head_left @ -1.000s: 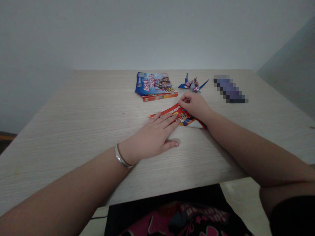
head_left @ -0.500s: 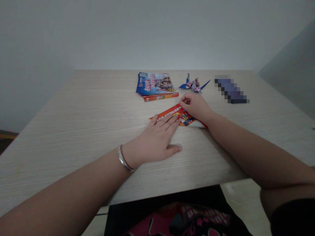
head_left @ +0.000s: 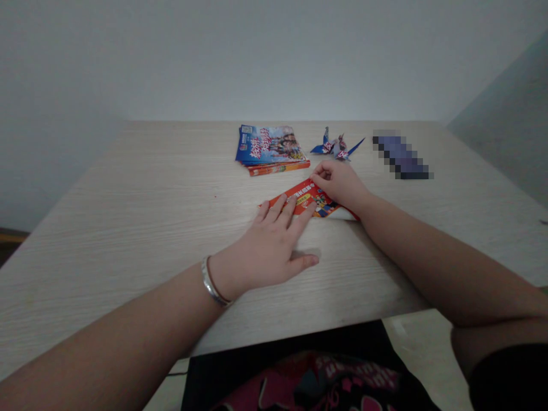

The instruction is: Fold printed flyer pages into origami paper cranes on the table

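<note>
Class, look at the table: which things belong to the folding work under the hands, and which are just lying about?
In use: red printed sheet, pressed down by the fingers of the flat left hand, its far corner pinched by the right hand.

Lying about: stack of printed sheets, paper cranes, pixelated dark object, all farther back on the table.
</note>
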`<state>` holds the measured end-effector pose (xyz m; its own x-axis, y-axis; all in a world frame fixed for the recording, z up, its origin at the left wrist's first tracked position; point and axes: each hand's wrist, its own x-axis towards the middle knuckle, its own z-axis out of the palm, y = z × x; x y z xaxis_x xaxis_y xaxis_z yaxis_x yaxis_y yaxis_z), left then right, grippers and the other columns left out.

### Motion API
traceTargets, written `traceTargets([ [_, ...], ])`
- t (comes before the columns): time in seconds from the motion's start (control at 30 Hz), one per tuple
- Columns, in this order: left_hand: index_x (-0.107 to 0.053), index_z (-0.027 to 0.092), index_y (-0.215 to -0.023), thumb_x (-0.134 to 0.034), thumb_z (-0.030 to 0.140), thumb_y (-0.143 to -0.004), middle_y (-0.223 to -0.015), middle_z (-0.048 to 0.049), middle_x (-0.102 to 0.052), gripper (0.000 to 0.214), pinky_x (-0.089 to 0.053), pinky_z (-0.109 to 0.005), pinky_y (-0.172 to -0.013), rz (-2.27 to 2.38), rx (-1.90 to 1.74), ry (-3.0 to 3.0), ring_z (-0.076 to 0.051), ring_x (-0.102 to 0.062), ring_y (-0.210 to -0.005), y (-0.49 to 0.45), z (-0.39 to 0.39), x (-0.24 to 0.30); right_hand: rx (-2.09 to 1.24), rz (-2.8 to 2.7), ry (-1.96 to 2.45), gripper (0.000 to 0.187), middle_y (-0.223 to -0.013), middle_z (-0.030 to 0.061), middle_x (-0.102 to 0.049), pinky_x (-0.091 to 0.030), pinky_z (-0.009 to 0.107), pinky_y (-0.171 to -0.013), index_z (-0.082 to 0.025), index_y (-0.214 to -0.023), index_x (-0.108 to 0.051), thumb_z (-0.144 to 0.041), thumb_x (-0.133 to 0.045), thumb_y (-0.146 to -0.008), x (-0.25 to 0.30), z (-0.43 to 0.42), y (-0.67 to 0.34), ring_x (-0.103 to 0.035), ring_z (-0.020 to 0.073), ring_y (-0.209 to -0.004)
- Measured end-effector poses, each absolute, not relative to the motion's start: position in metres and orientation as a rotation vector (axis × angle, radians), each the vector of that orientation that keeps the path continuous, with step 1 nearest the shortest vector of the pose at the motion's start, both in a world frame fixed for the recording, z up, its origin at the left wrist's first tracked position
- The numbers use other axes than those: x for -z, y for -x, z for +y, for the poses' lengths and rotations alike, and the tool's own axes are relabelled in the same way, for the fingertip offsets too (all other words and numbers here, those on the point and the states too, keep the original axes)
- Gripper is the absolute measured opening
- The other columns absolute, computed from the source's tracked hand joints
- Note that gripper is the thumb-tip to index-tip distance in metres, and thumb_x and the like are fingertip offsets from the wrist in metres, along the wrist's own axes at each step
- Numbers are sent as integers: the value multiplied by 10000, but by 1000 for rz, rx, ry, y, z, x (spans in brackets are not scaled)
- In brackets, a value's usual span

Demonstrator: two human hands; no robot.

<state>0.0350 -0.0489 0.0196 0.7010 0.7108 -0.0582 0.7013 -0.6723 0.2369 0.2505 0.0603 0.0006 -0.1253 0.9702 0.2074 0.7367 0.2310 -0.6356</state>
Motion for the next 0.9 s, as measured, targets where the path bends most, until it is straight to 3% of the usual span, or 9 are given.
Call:
traceTargets([
  [0.17, -344, 60, -1613, -394, 678, -1019, -1690, -355, -200, 858, -250, -672, -1248, 1257, -14, -2655, -532, -174, -1583, -38, -50, -20, -519, -1922, 1557, 116, -717, 21, -696, -450, 305, -652, -202, -729, -651, -185, -640, -844, -2, 60, -250, -565, 149, -633],
  [0.43, -459, 113, -1563, -378, 581, -1062, -1659, -186, -429, 690, -259, -667, -1259, 1132, -190, -2753, -464, -263, -1580, -31, -48, -14, -537, -1920, 1519, 111, -718, 19, -689, -446, 308, -653, -201, -736, -648, -210, -633, -846, 0, 62, -250, -565, 151, -642],
  [0.67, -493, 21, -1521, -425, 564, -1063, -1605, -249, -477, 714, -344, -559, -1252, 1084, -233, -2839, -404, -397, -1528, -32, -46, -14, -592, -1866, 1527, 111, -729, 19, -702, -447, 311, -663, -190, -736, -657, -194, -654, -847, 0, 62, -248, -593, 158, -661],
  [0.9, -526, 62, -1506, -437, 526, -1066, -1602, -241, -483, 645, -371, -589, -1224, 1071, -193, -2871, -420, -432, -1496, -31, -43, -18, -686, -1806, 1500, 99, -790, 39, -763, -505, 331, -716, -177, -798, -750, -236, -699, -859, -1, 65, -250, -665, 183, -721],
])
